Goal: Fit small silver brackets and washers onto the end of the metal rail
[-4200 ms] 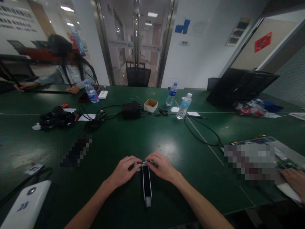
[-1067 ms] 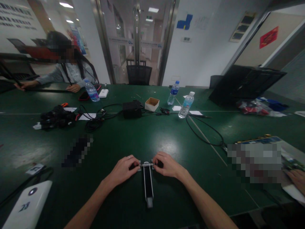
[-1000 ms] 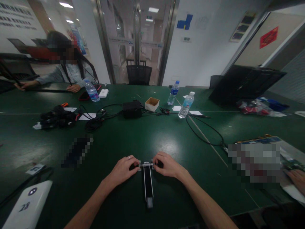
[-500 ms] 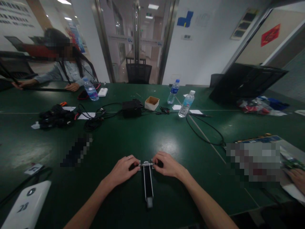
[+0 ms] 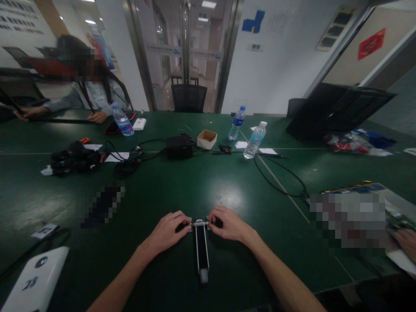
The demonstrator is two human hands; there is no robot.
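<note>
A small T-shaped object like a toy scooter (image 5: 202, 249) rests on the green table in front of me. It has a long black deck with pale edges, a grey block at its near end and a silver crossbar at its far end. My left hand (image 5: 170, 227) pinches the left end of that bar between thumb and fingers. At the opposite end, my right hand (image 5: 227, 223) is closed in the same way. The fingertips partly cover both bar ends.
Water bottles (image 5: 256, 141), an open box (image 5: 207, 140), a black box (image 5: 180, 146) and tangled cables (image 5: 76, 158) lie farther back. A white device (image 5: 35, 279) is near left. One person (image 5: 94, 95) sits across the table; another person's hand (image 5: 406, 240) shows at far right.
The camera view has shifted very slightly. Both hands and the toy scooter stay in the same place.
</note>
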